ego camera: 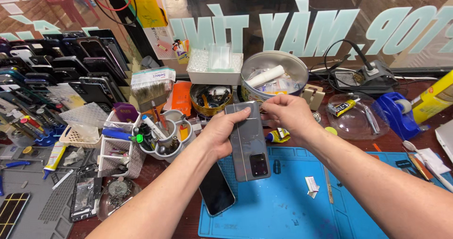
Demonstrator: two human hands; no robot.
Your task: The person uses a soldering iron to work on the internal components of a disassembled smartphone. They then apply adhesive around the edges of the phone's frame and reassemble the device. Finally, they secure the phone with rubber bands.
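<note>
Large pale teal lettering (283, 26) is being seen, mirrored, across the window behind the bench. A yellow package (146, 5) is being hung at the upper left of the glass, with a white labelled card (160, 40) just below it. A yellow box (436, 95) is being cut off by the right edge, and a small yellow-labelled glue tube (342, 107) is lying in a clear plastic dish (354, 121). A white-banded brush (152, 85) is standing beside rows of dark phones (71, 64) at the left.

A grey phone (247, 142) is being held back-up above a blue work mat (292, 206), in the middle of the view. Its long axis is running nearly straight away from the person, tilted slightly, with the camera block at the near end and the far end pointing towards a round tin (273, 76). 1 pale line is running down its back.

The phone's left edge is being clasped by the left hand (219, 132), thumb laid across the back. The far top edge is being pinched by the right hand (285, 114), fingertips pressed together on it.

A second, black phone (216, 192) is lying screen-up beneath, partly on the mat.
</note>
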